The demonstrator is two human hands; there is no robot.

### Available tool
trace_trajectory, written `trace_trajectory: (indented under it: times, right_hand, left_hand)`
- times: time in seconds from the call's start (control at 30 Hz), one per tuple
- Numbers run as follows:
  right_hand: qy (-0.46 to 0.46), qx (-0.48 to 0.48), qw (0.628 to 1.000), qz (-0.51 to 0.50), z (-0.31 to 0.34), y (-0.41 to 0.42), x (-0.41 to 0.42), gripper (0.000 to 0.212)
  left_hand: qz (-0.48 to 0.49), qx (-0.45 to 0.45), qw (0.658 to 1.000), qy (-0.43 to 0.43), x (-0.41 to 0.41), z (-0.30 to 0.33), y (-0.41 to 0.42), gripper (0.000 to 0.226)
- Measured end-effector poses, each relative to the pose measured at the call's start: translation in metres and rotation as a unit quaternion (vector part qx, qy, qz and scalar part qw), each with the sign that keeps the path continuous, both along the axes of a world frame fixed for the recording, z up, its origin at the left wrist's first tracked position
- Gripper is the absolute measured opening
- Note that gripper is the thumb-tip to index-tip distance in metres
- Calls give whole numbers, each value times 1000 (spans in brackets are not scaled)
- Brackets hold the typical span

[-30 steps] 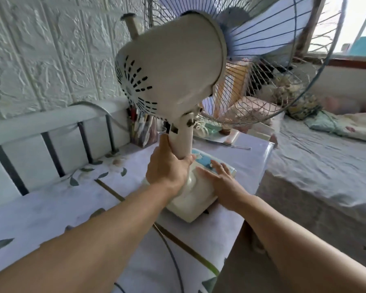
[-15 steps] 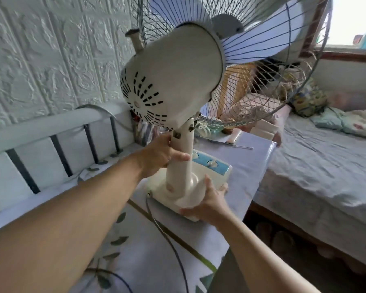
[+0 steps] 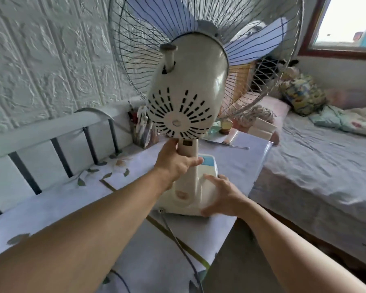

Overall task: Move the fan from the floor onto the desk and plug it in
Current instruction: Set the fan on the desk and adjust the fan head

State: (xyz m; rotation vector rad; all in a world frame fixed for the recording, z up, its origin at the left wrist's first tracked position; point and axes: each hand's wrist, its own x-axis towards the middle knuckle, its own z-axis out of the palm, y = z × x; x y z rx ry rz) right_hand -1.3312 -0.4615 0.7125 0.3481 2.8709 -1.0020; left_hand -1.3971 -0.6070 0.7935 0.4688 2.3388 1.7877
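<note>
The fan (image 3: 186,98) stands upright on the counter (image 3: 51,208) near its bed-side edge, the left hand (image 3: 175,161) curled round its neck to steady the heavy head while the right hand (image 3: 222,195), fingers spread, presses its base, apparently squaring it.

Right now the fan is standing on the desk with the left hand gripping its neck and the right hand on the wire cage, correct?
Not quite. In the head view the right hand rests on the fan's base, not the cage.
</note>
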Motion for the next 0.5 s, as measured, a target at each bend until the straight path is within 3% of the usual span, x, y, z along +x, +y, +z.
trace_trajectory:
  times: [0.2,0.5]
  right_hand:
    - [-5,-18,999,48,13,23,-2,93]
    - [5,-10,997,78,16,35,-9,83]
  left_hand:
    - [92,11,995,26,13,-5,24,58]
    - [185,-2,982,26,15,-13,39,51]
